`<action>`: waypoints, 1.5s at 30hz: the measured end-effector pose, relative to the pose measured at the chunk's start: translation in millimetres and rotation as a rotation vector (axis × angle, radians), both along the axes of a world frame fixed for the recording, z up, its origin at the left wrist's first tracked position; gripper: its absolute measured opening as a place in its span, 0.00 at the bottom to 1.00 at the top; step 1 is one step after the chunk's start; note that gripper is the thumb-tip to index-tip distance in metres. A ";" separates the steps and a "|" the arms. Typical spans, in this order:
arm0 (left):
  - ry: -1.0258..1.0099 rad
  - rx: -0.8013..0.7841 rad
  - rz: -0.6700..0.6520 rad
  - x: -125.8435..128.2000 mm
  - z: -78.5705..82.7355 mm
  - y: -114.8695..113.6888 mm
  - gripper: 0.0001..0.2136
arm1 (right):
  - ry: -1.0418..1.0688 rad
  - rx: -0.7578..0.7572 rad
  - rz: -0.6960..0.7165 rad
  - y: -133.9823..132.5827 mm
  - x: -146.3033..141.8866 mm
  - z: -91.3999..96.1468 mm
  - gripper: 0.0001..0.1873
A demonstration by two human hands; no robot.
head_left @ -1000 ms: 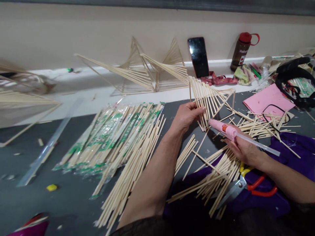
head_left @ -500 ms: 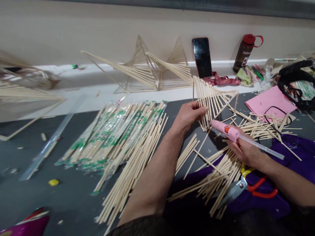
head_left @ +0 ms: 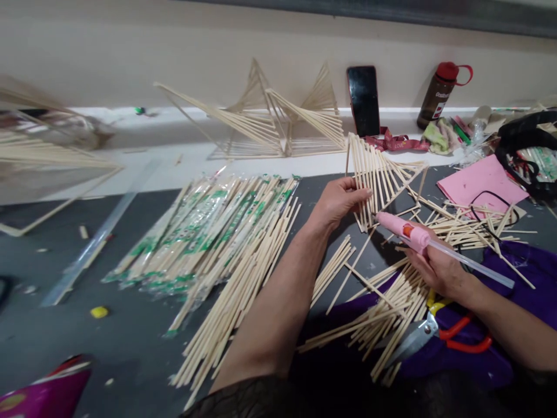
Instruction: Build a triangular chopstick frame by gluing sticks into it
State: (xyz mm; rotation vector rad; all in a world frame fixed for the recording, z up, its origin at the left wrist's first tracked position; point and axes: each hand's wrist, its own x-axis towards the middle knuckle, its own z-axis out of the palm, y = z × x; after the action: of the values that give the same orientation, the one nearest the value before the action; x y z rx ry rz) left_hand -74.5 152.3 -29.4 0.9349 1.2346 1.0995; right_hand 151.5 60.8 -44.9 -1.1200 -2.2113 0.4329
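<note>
My left hand (head_left: 342,200) pinches the left side of a twisted lattice of chopsticks (head_left: 383,174), its thumb lying over the sticks. In my right hand (head_left: 439,270) is a pink glue gun (head_left: 402,229), with a long clear glue stick (head_left: 474,264) running out of its back end. The gun's tip points left and sits at the lower corner of the lattice; whether it touches cannot be made out. Below my right hand lie loose chopsticks (head_left: 391,313) and scissors (head_left: 429,331) with red and yellow handles.
Wrapped chopsticks (head_left: 204,232) and a clear ruler (head_left: 96,249) lie left. Finished-looking stick frames (head_left: 256,125) stand along the wall. A phone (head_left: 364,100), a bottle (head_left: 439,96), pink paper (head_left: 483,183) and more loose sticks (head_left: 465,226) are at right.
The whole view has shifted slightly, so things appear a little further right. Both hands keep their grips, and the glue gun's tip stays at the lattice's lower corner.
</note>
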 end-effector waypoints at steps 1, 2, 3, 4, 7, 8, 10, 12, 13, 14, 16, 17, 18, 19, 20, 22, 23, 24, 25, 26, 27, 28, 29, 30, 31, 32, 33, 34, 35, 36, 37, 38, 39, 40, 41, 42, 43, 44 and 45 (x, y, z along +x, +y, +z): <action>0.000 0.002 -0.003 0.1 0.1 0.1 0.14 | -0.009 -0.011 -0.006 -0.2 0.1 -0.2 0.21; -0.002 0.004 -0.006 0.2 0.2 0.2 0.14 | -0.020 -0.017 -0.013 -0.2 0.0 -0.6 0.21; -0.006 0.004 -0.010 0.3 0.2 0.4 0.14 | -0.031 -0.018 -0.020 0.0 -0.1 -1.1 0.21; -0.011 0.003 -0.010 0.4 0.1 0.6 0.15 | -0.040 -0.011 -0.024 0.3 -0.3 -1.7 0.21; -0.020 0.003 -0.010 0.3 -0.7 1.4 0.16 | -0.039 0.034 -0.014 2.2 -1.6 -3.4 0.21; -0.016 0.005 -0.010 0.2 -1.1 1.6 0.16 | -0.035 0.041 -0.008 3.0 -2.1 -3.6 0.21; -0.007 0.008 -0.011 0.0 -1.9 2.1 0.15 | -0.035 0.019 -0.006 4.4 -3.0 -3.5 0.22; -0.003 0.007 -0.013 0.0 -2.2 2.4 0.14 | -0.039 -0.028 -0.018 5.3 -3.7 -2.7 0.22; -0.006 0.005 -0.013 0.0 -2.1 2.4 0.14 | -0.039 -0.046 -0.020 5.5 -3.9 -2.3 0.22; -0.010 0.002 -0.013 0.0 -1.8 2.3 0.13 | -0.039 -0.056 -0.020 5.6 -4.1 -1.9 0.22; -0.016 -0.003 -0.015 0.2 -0.9 1.8 0.12 | -0.043 -0.056 -0.021 5.5 -4.3 -1.7 0.22; -0.017 -0.004 -0.015 0.3 -0.5 1.6 0.12 | -0.049 -0.050 -0.021 5.3 -4.3 -1.8 0.23; -0.015 -0.006 -0.013 0.4 -0.1 1.3 0.12 | -0.053 -0.042 -0.021 5.2 -4.5 -2.0 0.23; -0.011 -0.009 -0.012 0.5 0.1 1.2 0.11 | -0.054 -0.037 -0.023 5.0 -4.7 -2.2 0.23; -0.008 -0.012 -0.010 0.5 0.2 1.1 0.11 | -0.053 -0.034 -0.027 4.8 -4.9 -2.6 0.23; -0.006 -0.013 -0.010 0.5 0.1 1.3 0.10 | -0.046 -0.031 -0.037 4.6 -5.3 -3.1 0.23; -0.007 -0.012 -0.012 0.5 0.1 1.4 0.10 | -0.043 -0.030 -0.040 4.5 -5.5 -3.2 0.22; -0.007 -0.010 -0.013 0.6 0.0 1.5 0.10 | -0.041 -0.029 -0.042 4.5 -5.6 -3.2 0.22; -0.006 -0.007 -0.013 0.6 0.0 1.6 0.10 | -0.039 -0.027 -0.041 4.4 -5.7 -3.0 0.22; -0.004 -0.006 -0.013 0.7 0.0 1.6 0.10 | -0.041 -0.024 -0.038 4.4 -5.8 -2.6 0.22; -0.003 -0.007 -0.012 0.9 0.0 1.6 0.10 | -0.049 -0.023 -0.034 4.4 -5.8 -2.0 0.22; -0.004 -0.007 -0.012 1.0 0.0 1.5 0.10 | -0.059 -0.020 -0.036 4.3 -5.9 -1.1 0.22; -0.006 -0.008 -0.010 1.0 -0.1 1.4 0.10 | -0.070 -0.013 -0.039 4.2 -6.1 0.1 0.22; -0.008 -0.007 -0.011 1.1 -0.2 1.3 0.10 | -0.082 -0.001 -0.040 4.1 -6.4 1.4 0.22; -0.011 -0.005 -0.013 1.0 -0.4 1.2 0.11 | -0.092 0.017 -0.041 4.0 -6.7 3.0 0.22; -0.012 -0.002 -0.017 0.9 -0.6 1.2 0.11 | -0.099 0.036 -0.039 3.9 -7.0 4.7 0.22; -0.014 0.002 -0.021 0.7 -0.9 1.2 0.11 | -0.104 0.055 -0.036 3.7 -7.4 6.4 0.21; -0.015 0.004 -0.026 0.5 -1.2 1.3 0.12 | -0.110 0.070 -0.030 3.6 -7.7 8.0 0.21; -0.016 0.006 -0.030 0.2 -1.5 1.5 0.12 | -0.118 0.079 -0.022 3.4 -7.9 9.5 0.21; -0.016 0.007 -0.032 -0.1 -1.6 1.7 0.13 | -0.126 0.084 -0.016 3.2 -7.9 10.7 0.21; -0.016 0.007 -0.034 -0.4 -1.7 2.0 0.13 | -0.133 0.087 -0.011 3.0 -7.9 11.5 0.21; -0.015 0.006 -0.035 -0.6 -1.7 2.2 0.13 | -0.139 0.090 -0.008 2.8 -7.7 11.8 0.21; -0.015 0.006 -0.037 -0.8 -1.7 2.3 0.13 | -0.141 0.093 -0.007 2.6 -7.4 11.7 0.21; -0.013 0.006 -0.039 -0.8 -1.6 2.4 0.14 | -0.140 0.093 -0.009 2.3 -7.1 11.0 0.21; -0.011 0.006 -0.040 -0.8 -1.5 2.4 0.14 | -0.136 0.089 -0.013 2.1 -6.7 10.1 0.21; -0.010 0.006 -0.040 -0.7 -1.4 2.4 0.14 | -0.132 0.081 -0.019 2.0 -6.3 8.9 0.21; -0.009 0.006 -0.040 -0.5 -1.3 2.3 0.13 | -0.128 0.072 -0.024 1.9 -6.0 7.6 0.21; -0.009 0.006 -0.038 -0.3 -1.3 2.3 0.13 | -0.121 0.062 -0.028 1.9 -5.8 6.4 0.21; -0.009 0.006 -0.036 0.1 -1.3 2.3 0.12 | -0.113 0.051 -0.031 2.0 -5.7 5.3 0.21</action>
State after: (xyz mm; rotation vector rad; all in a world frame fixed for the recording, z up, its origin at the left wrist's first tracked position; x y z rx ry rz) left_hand -74.4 154.5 -30.7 0.9520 1.2030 1.0780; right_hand 145.9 62.8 -39.6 -1.1757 -2.2861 0.3046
